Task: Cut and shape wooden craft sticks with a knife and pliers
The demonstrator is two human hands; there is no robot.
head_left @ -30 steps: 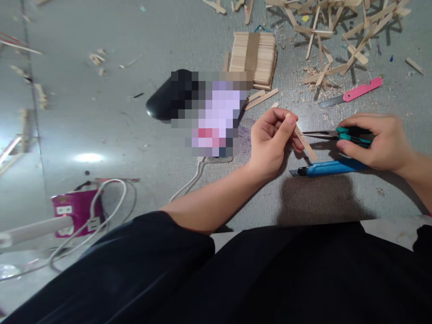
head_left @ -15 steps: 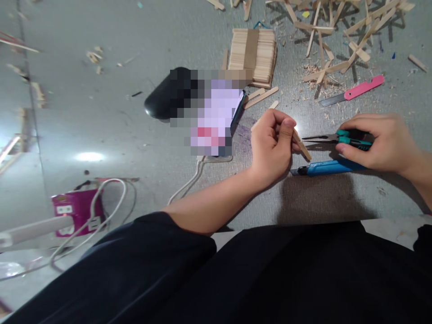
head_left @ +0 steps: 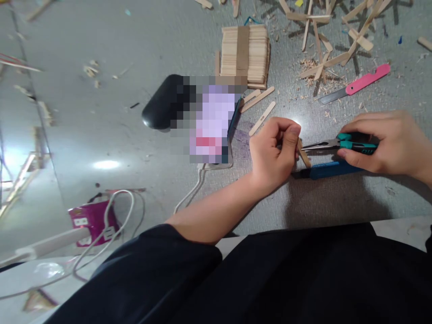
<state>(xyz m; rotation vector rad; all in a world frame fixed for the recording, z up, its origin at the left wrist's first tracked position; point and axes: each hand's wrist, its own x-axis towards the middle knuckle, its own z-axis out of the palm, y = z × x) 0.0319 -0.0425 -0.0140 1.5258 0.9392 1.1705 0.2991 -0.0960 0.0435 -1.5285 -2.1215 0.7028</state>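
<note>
My left hand (head_left: 275,146) pinches a wooden craft stick (head_left: 304,155), whose lower end slants out below the fingers. In my right hand (head_left: 388,141) is a pair of needle-nose pliers (head_left: 340,144) with teal and black handles. The plier tips point left and meet the stick beside my left fingertips; whether they grip it I cannot tell. Just below the pliers lies a blue utility knife (head_left: 334,170). A loose craft stick with a small slot (head_left: 262,118) rests above my left hand.
Beyond my hands lie a pink-handled knife (head_left: 367,81), wood shavings (head_left: 310,67) and joined stick pieces (head_left: 320,63). A banded stack of craft sticks (head_left: 259,54) stands near a phone (head_left: 216,121) and a black case (head_left: 165,101). A purple power strip (head_left: 96,220) with white cables is at left.
The view has shifted slightly. The plier tips have come closer to the stick, and my left hand has turned a little, uncovering more of the slotted stick behind it.
</note>
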